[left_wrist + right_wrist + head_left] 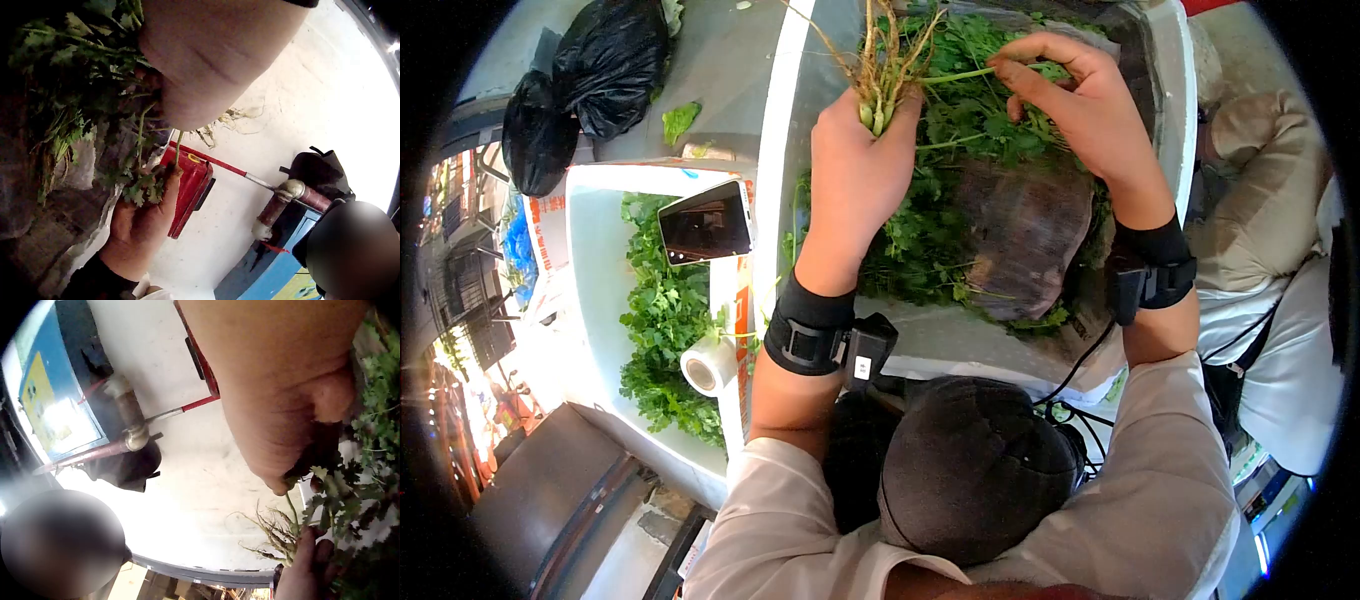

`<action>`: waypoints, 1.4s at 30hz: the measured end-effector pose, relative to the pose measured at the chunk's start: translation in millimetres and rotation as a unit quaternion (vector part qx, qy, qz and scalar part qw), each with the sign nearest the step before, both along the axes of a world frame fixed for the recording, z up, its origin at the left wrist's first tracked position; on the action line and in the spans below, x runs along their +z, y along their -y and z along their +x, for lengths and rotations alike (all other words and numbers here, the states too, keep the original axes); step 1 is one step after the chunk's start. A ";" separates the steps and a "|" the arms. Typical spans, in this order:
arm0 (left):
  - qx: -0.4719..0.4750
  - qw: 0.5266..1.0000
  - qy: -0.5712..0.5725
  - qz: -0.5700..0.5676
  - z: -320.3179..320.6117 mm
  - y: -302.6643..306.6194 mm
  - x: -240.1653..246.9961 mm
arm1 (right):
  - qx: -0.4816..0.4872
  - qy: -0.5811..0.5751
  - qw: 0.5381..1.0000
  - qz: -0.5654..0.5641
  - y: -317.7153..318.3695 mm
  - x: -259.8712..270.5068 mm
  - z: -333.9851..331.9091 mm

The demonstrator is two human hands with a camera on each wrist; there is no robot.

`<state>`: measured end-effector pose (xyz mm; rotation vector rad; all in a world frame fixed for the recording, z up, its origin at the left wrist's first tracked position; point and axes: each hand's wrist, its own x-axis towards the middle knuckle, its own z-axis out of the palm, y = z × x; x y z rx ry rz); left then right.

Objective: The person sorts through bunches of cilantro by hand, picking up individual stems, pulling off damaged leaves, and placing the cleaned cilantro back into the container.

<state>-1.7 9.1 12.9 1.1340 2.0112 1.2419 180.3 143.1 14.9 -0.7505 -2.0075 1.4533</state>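
The right hand [1100, 115] pinches 1 green stalk [958, 76], which runs sideways to the bunch [878, 112] gripped in the left hand [862, 175] (roots [887, 55] pointing forward), over the white box's [783, 100] near-left side.

One rooted bunch [880, 84], one phone [707, 224], one white roll [721, 359], two black wristbands [805, 335]

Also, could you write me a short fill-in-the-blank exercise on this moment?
The person's ____ hand grips a bunch of stringy brown roots.
The other hand pinches a thin ____ stem.
The crumpled plastic bag at the head view's upper left is ____.
Missing words: left; green; black.
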 end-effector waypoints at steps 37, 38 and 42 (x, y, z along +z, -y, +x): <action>-0.101 0.899 0.424 0.041 4.2 5.7 -0.8 | 0.130 0.030 0.991 -0.021 16.1 -4.6 -7.7; -0.100 0.899 0.424 0.040 3.9 5.5 0.5 | 0.130 0.030 0.991 -0.023 14.3 -2.4 -7.4; -0.113 0.950 0.290 0.008 2.6 5.5 1.3 | 0.150 0.082 0.985 -0.035 11.8 -3.8 -5.7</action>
